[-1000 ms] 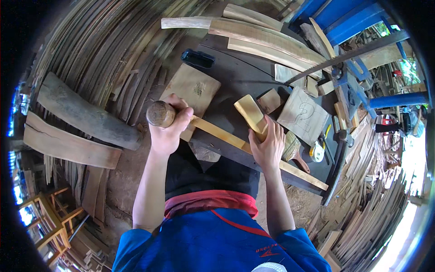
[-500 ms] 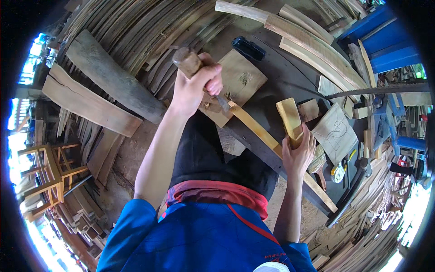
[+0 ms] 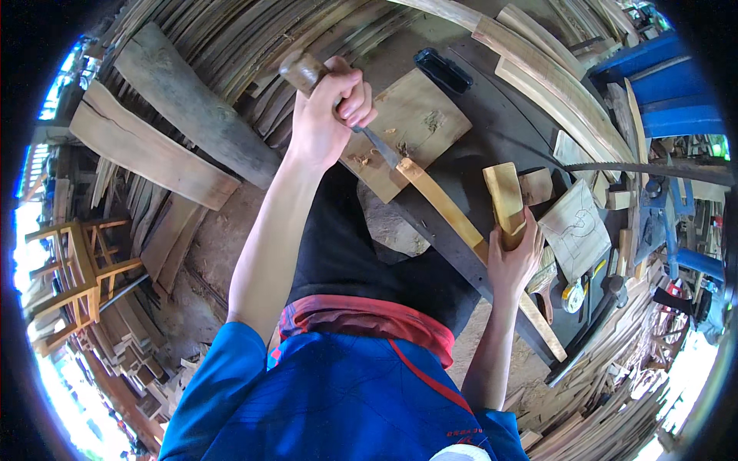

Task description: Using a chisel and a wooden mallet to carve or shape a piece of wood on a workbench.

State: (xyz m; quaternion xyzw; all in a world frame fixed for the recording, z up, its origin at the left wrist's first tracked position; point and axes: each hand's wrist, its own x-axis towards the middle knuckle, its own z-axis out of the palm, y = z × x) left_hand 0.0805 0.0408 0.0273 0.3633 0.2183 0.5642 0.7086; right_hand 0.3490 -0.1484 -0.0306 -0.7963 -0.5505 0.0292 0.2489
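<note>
My left hand (image 3: 330,107) is closed round the wooden handle of a chisel (image 3: 377,144). The chisel's blade slants down to the right, its tip at the near end of a long, narrow wooden strip (image 3: 442,203). Small curled shavings lie beside that end, on a broad wooden board (image 3: 411,115). Farther along the strip, my right hand (image 3: 516,257) grips a yellowish wooden block (image 3: 503,196), fingers and thumb round its lower end. The hand and wrist hide part of the strip, which shows again below them.
Right of the block lie a small wood piece (image 3: 536,186), a board with a drawn outline (image 3: 578,227), a brush (image 3: 544,288), a tape measure (image 3: 572,296) and a hammer (image 3: 613,292). A black case (image 3: 443,71) sits beyond the board. Planks (image 3: 154,150) lean at left.
My left hand has drawn the chisel up and left of the strip's end, and more of the blade shows. My right hand keeps its hold on the block. The whole view has shifted slightly.
</note>
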